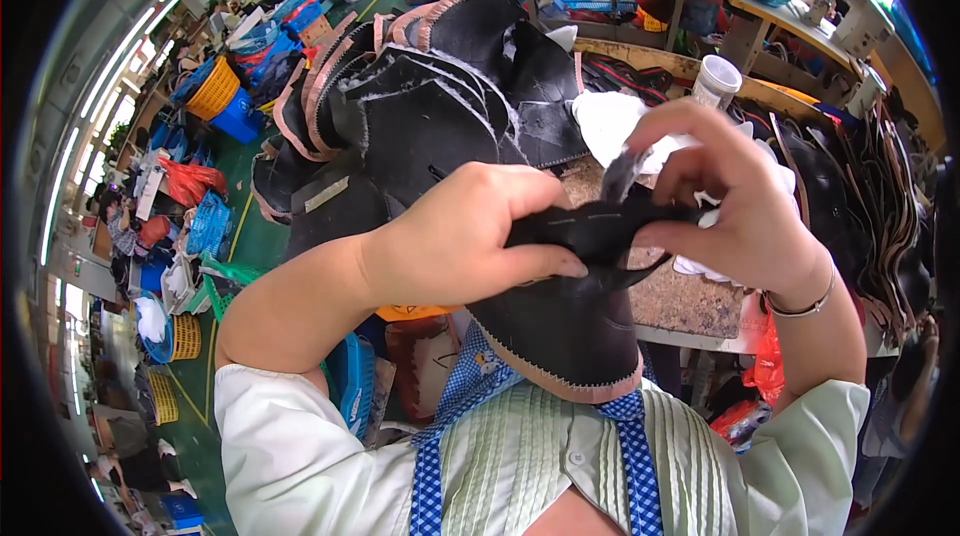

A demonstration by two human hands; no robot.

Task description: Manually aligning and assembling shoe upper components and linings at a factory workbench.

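One black, leather-like, pink-edged upper, gripped by closed left hand, pinched by part-curled right hand, before worker's chest: apparently mid-work; heaped black pieces beyond, finished or pending unclear.

Laden bench, green floor

We see the bench right of centre, its brown top worn and speckled. On it we find white pieces and, at upper right, a white cup. At upper centre, heaped black pieces hide what bears them. On the floor, far left, we see a blue bin.
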